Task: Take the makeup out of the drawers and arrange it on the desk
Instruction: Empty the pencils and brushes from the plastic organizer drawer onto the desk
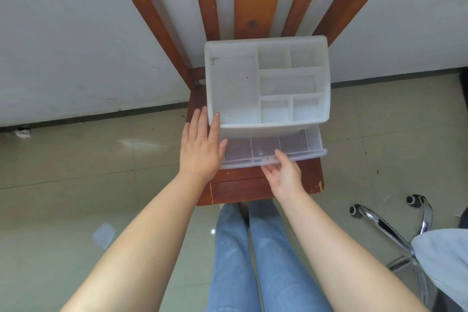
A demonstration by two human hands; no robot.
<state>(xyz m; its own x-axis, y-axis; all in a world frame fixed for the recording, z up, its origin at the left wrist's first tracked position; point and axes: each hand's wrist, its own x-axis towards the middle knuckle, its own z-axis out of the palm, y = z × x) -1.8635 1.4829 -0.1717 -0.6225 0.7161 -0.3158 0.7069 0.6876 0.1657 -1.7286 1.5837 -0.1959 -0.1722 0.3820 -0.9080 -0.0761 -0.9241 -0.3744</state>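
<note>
White plastic organizer (267, 83) on wooden chair seat (253, 187); clear drawer (273, 149) pulled out, seemingly empty. Left hand (201, 149) flat, open against organizer's left side; right hand (283, 172) pinching drawer front. Tiled floor (76, 185), white wall (76, 45) far.

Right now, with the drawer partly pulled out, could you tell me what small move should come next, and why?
Probably pull the clear plastic drawer a little further out. The right hand has its fingers on the drawer's front edge, the left hand steadies the white plastic organiser, and the exposed compartments appear to hold no makeup, so the rear part needs checking.
</note>
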